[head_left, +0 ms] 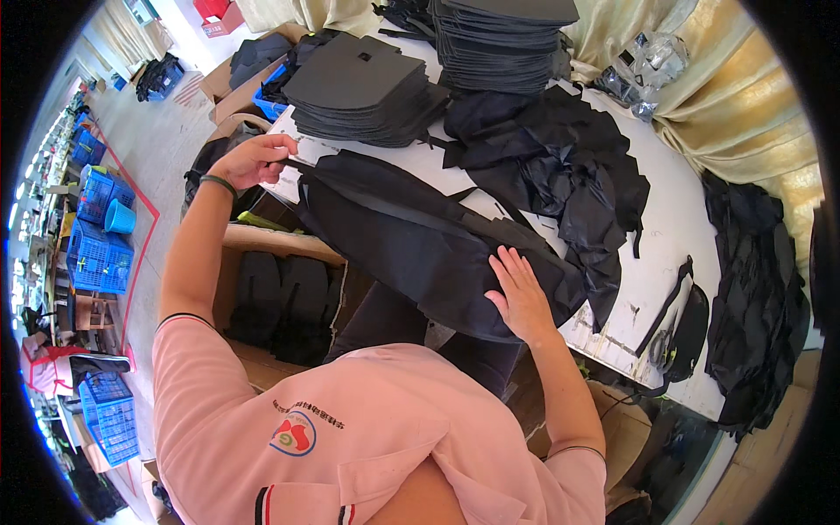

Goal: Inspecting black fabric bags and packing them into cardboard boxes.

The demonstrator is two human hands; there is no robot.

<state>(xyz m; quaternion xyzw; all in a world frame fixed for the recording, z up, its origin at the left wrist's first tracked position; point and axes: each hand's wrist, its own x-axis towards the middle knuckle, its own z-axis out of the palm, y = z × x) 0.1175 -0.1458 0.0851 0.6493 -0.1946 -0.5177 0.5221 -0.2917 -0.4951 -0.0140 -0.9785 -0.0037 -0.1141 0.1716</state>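
Note:
A long black fabric piece [398, 241] is stretched across the near edge of the white table and over my lap. At its far left corner, my left hand [254, 162] pinches a narrow end of the cloth or a strap between thumb and fingers. My right hand [523, 296] lies flat on the right part of the fabric, fingers extended and pressing nothing between them. Just behind the cloth is a stack of dark grey flat panels [346, 79]. A crumpled heap of thin black fabric [560, 157] touches the far right side of the piece.
A taller stack of dark panels [499, 48] stands at the back. A small black pouch with a strap [687, 337] and more black fabric [752, 297] lie right. Below my left arm sits a cardboard box [236, 249] holding black pieces. Blue baskets [101, 254] line the aisle.

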